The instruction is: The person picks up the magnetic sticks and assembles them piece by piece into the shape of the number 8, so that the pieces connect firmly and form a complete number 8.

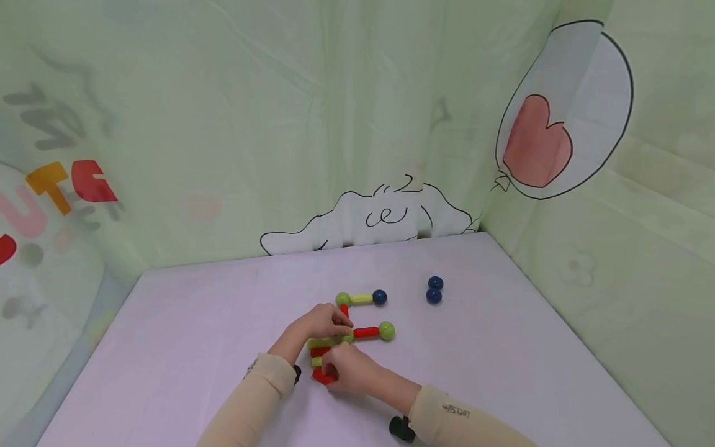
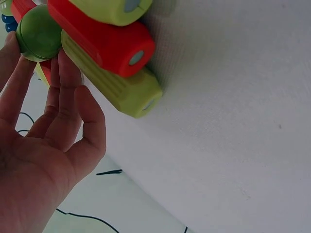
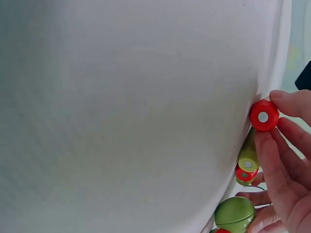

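My left hand (image 1: 323, 321) pinches a green ball (image 2: 40, 33) in the middle of a magnetic ball-and-stick figure. My right hand (image 1: 354, 370), just in front, pinches a red stick (image 3: 263, 115) whose round end with a silvery disc faces the right wrist camera. Yellow-green sticks (image 2: 114, 87) and another red stick (image 2: 109, 43) lie side by side near the left fingers. From the held ball a red stick (image 1: 366, 333) runs right to a green ball (image 1: 386, 330). Farther back, a green ball (image 1: 343, 299), a yellow stick (image 1: 361, 298) and a blue ball (image 1: 380, 297) form a row.
Two blue balls (image 1: 434, 290) sit close together at the back right of the pale table (image 1: 503, 360). Fabric walls (image 1: 223, 136) with drawings stand along the table's back and sides. Dark wrist straps show at both sleeves.
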Available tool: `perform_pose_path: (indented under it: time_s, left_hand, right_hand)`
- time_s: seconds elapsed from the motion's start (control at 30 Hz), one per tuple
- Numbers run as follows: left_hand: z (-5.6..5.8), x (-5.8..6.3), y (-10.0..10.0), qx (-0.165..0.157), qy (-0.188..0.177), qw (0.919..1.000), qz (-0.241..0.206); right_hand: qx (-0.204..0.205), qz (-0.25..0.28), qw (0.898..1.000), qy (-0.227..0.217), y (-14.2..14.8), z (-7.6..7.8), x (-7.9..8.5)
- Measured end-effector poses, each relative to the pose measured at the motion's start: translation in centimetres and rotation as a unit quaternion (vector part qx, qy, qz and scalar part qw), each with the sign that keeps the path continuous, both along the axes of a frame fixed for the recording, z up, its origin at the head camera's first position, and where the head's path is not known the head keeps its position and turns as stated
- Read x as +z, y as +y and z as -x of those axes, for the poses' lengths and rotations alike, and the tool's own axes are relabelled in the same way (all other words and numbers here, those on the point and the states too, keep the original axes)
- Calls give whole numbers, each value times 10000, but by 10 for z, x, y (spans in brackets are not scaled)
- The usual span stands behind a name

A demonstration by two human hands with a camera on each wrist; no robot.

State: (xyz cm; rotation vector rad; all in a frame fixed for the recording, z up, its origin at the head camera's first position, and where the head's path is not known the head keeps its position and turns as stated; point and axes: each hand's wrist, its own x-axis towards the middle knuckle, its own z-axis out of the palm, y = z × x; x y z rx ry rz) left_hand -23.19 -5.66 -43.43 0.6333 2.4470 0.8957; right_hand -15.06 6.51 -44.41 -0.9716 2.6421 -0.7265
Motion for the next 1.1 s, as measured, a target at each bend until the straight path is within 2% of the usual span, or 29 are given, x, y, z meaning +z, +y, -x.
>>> perform_pose_path:
  time_s: [0.3,0.57,0.77,1.1]
  left_hand:
    - [-2,0,2,92,-52,9999,28]
    - [-2,-1,3,186,-68,9998,91]
    - [-5,1,5,234,-49,9995,204]
    - [-9,3,4,118,86,9997,205]
  right_hand:
    - [-444,262,9973,-523,13,-7,3]
    - [-664,676,9908,-966,33,-4,5]
    - [-916,823,9885,-883,54,2,13]
    - [-1743,979,9787,-463,86,20,28]
